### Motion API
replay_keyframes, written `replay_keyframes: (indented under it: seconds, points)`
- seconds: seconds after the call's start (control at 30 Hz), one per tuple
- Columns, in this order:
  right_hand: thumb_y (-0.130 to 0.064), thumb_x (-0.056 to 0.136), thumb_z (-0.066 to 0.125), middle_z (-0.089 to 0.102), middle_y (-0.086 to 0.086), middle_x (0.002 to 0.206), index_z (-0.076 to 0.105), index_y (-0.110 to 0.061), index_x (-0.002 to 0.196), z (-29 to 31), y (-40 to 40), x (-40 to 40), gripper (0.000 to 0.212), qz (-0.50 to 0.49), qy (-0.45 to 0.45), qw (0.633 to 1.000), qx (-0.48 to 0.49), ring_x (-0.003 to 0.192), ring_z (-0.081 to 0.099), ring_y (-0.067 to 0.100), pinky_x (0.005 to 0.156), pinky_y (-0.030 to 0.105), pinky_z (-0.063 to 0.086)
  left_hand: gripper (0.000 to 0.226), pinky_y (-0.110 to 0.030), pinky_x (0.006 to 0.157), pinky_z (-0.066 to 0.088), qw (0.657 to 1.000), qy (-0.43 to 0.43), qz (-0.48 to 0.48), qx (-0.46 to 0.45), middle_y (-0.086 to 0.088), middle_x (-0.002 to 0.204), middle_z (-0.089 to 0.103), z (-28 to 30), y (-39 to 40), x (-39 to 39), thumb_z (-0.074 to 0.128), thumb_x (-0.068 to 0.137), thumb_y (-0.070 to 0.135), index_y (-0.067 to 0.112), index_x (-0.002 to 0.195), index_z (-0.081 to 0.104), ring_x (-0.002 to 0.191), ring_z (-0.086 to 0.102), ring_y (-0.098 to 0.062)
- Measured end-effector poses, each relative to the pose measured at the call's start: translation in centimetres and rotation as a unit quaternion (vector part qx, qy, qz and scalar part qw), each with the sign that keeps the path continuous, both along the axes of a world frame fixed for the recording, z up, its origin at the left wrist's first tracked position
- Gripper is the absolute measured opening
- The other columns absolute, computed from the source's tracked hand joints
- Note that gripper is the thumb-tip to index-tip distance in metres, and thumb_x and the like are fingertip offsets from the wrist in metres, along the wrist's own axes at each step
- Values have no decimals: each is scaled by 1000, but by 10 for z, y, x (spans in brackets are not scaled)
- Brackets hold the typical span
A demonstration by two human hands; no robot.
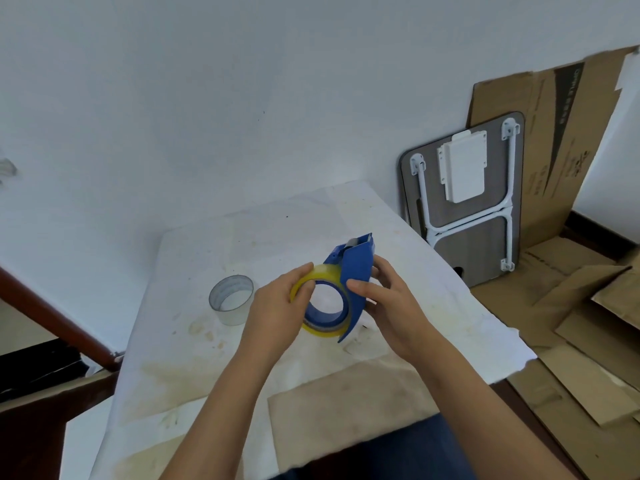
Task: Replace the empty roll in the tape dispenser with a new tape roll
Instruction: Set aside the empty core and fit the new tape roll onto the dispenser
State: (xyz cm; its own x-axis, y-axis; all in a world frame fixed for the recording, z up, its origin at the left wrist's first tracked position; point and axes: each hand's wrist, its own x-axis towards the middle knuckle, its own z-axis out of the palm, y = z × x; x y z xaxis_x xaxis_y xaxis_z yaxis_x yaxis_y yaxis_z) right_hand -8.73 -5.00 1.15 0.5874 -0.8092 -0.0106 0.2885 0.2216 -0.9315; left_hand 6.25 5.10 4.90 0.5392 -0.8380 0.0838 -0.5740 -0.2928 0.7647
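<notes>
I hold a blue tape dispenser (356, 268) above the paper-covered table (207, 358), its cutter end pointing up and away. A yellowish tape roll (325, 329) sits around the dispenser's blue hub. My left hand (277, 306) grips the roll's left rim, thumb on top. My right hand (388, 299) clasps the dispenser's blue side plate from the right. The empty clear core (231, 299) stands on the table to the left of my hands, apart from them.
A folded lap table (464, 202) leans on the wall at the right, with flattened cardboard (571, 306) behind it and on the floor. A brown paper sheet (346, 410) lies near the table's front edge. A dark wooden rail (52, 317) runs at the left.
</notes>
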Motion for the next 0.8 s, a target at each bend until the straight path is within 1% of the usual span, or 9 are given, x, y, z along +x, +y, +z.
replay_keyframes:
  seconds: [0.07, 0.17, 0.23, 0.3, 0.4, 0.53, 0.63, 0.7, 0.8]
  points:
    - [-8, 85, 69, 66, 9, 119, 52, -24, 133, -2, -4, -1, 53, -3, -16, 999, 29, 95, 70, 21, 84, 37, 57, 37, -28, 86, 54, 1000, -22, 3, -1, 9, 126, 69, 1, 4, -2, 55, 99, 41, 33, 135, 62, 110, 64, -11]
    - [-16, 86, 67, 66, 11, 126, 49, -21, 139, -1, -9, -5, 56, -2, -65, 995, 72, 102, 69, 26, 86, 41, 56, 31, -26, 79, 56, 1000, -22, -10, -8, 18, 116, 67, 7, 9, -5, 56, 94, 52, 42, 122, 64, 95, 66, -4]
    - [-21, 88, 63, 65, 13, 130, 52, -17, 138, -1, -10, -9, 51, 9, -100, 990, 96, 107, 65, 29, 93, 48, 52, 29, -27, 80, 59, 998, 52, -23, -11, 16, 109, 69, 12, 10, -4, 55, 93, 54, 41, 116, 67, 92, 67, -6]
    - [-24, 91, 58, 64, 15, 127, 58, -16, 134, -2, -9, -13, 44, 21, -124, 985, 120, 109, 61, 33, 101, 55, 44, 28, -25, 81, 59, 985, 169, -32, -6, 9, 108, 72, 15, 10, -3, 53, 97, 48, 35, 115, 69, 96, 70, -11]
    - [-26, 91, 56, 63, 18, 127, 60, -14, 132, -3, -5, -12, 42, 45, -137, 980, 136, 110, 58, 37, 104, 58, 41, 36, -33, 93, 57, 957, 284, -60, 23, 2, 110, 76, 15, 8, -3, 52, 97, 47, 23, 117, 71, 108, 70, -19]
    - [-27, 90, 56, 66, 18, 115, 61, -7, 128, 3, 2, -10, 43, 75, -117, 982, 124, 95, 64, 31, 86, 45, 52, 54, -42, 95, 58, 891, 436, -119, 32, -12, 119, 75, 13, 9, -8, 57, 89, 45, 7, 127, 65, 112, 71, -28]
    - [-29, 91, 56, 64, 17, 119, 55, -6, 134, 2, 0, -11, 48, 84, -89, 987, 109, 101, 61, 33, 91, 48, 48, 50, -36, 88, 61, 855, 498, -145, 25, -13, 124, 73, 12, 13, -7, 64, 87, 28, 2, 131, 62, 107, 72, -25]
    - [-32, 93, 55, 66, 13, 117, 54, -9, 133, 3, 0, -9, 46, 72, -46, 992, 94, 101, 62, 31, 89, 47, 49, 48, -32, 83, 61, 842, 519, -148, 13, -13, 124, 73, 8, 14, -8, 65, 87, 20, 3, 131, 63, 100, 72, -21]
    - [-26, 94, 59, 69, 6, 116, 58, -15, 119, 6, -1, -1, 27, -15, 31, 999, 39, 104, 66, 26, 86, 38, 53, 53, -33, 82, 62, 845, 521, -115, -33, -14, 121, 74, 0, 11, -11, 70, 82, 13, 7, 134, 60, 95, 73, -21]
